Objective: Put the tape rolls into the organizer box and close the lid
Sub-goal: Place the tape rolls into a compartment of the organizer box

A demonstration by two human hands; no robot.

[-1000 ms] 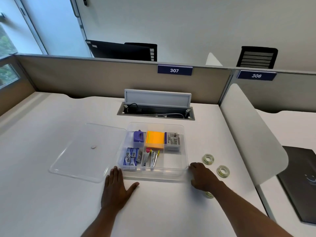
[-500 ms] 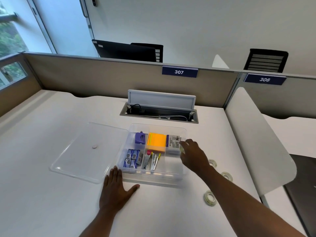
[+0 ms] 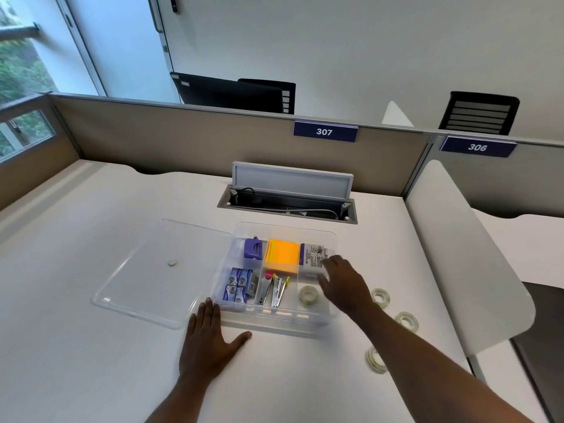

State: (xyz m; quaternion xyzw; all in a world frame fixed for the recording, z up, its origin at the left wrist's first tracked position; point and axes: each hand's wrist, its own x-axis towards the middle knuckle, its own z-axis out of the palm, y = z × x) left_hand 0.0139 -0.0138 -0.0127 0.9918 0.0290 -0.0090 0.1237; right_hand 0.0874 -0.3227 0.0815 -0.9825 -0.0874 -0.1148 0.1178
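Head view: clear organizer box [image 3: 331, 315] sits open at mid-desk [image 3: 91, 346], its clear lid [image 3: 158, 270] lying flat on the desk just left of it, touching or overlapping the box's left edge.

1 tape roll [image 3: 309, 295] lies flat in the box's front-right compartment. 3 more tape rolls are on the desk right of the box: one [image 3: 380, 297] just beside the box's right wall, one [image 3: 406, 320] further right, one [image 3: 376, 360] nearer the camera, partly hidden by the right forearm.

Right hand [image 3: 343, 285] is over the box's right side, fingers spread and loose, holding nothing; blurred. It sits just right of the roll in the box, not touching it as far as I can tell.

Left hand [image 3: 210, 337] is flat on the desk, palm down, fingers splayed, fingertips at the box's front-left corner where the lid meets it. Gripping nothing.

Other compartments: purple item [image 3: 254, 249] back-left, orange sticky notes [image 3: 282, 256] back-centre, labelled packet [image 3: 312, 256] back-right, blue staple boxes [image 3: 238, 283] front-left, metal tools [image 3: 273, 290] front-centre.
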